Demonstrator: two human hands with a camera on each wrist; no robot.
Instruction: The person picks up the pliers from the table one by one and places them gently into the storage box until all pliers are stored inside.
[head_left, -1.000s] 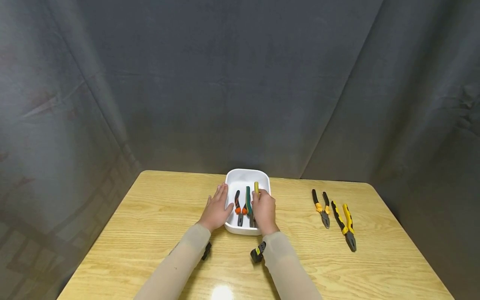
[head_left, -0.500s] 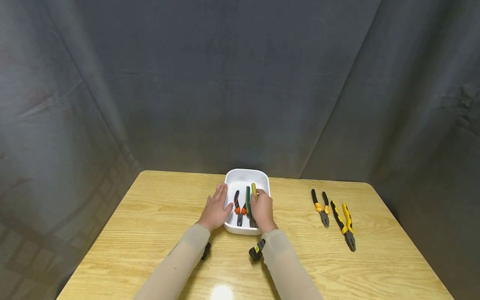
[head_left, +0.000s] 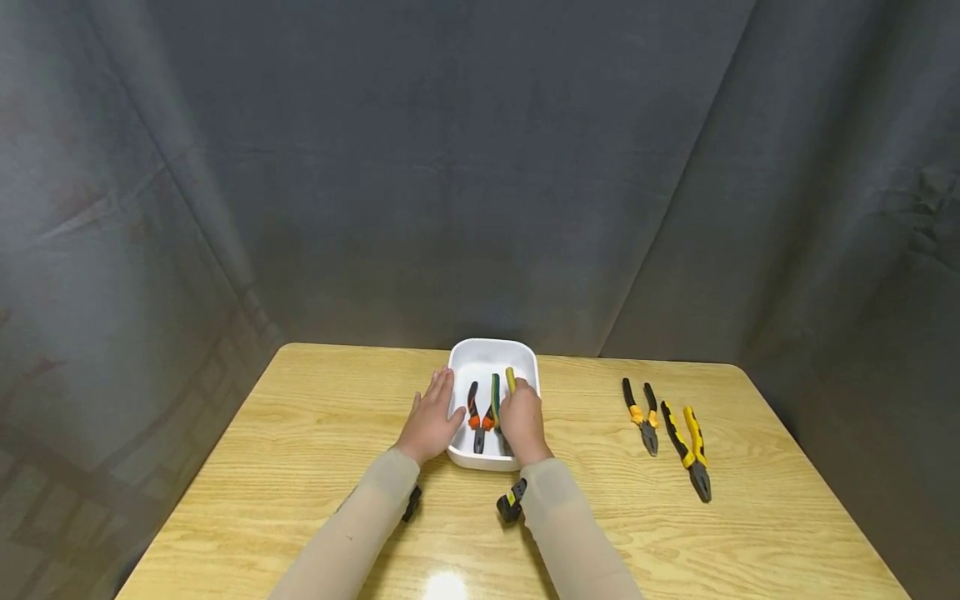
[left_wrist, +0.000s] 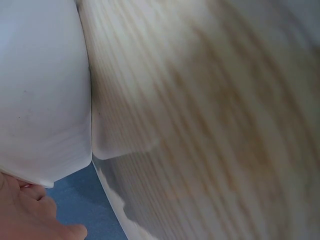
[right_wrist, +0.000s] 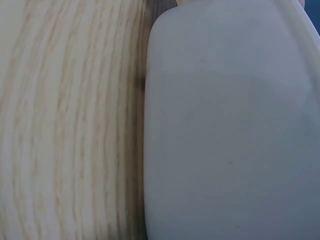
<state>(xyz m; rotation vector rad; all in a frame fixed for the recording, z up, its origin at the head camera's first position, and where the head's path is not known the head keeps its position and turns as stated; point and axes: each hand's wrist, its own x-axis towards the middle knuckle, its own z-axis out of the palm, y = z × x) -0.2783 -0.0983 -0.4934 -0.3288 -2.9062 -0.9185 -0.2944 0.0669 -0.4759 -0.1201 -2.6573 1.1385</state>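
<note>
A white plastic tray [head_left: 493,462] holds pliers with orange-and-black handles [head_left: 480,423] and, right of them, a green-handled tool [head_left: 495,396]. My right hand [head_left: 523,423] is inside the tray at its right side and grips yellow-handled pliers [head_left: 511,379]; their head is hidden behind the hand. My left hand [head_left: 430,421] rests along the tray's left rim, fingers extended and thumb over the edge. In the left wrist view, part of the left hand [left_wrist: 27,212] shows beside the tray wall [left_wrist: 45,95]. Only the tray's outer wall [right_wrist: 225,125] fills the right wrist view.
Two more pliers lie on the wooden table [head_left: 337,392] to the right: smaller ones with black-and-orange handles [head_left: 641,418] and larger ones with yellow-and-black handles [head_left: 687,452]. A dark grey curtain [head_left: 450,183] hangs behind the table's back edge.
My right hand has shifted slightly left with the yellow handle, closer to the green-handled tool. The left hand has stayed on the tray rim.
</note>
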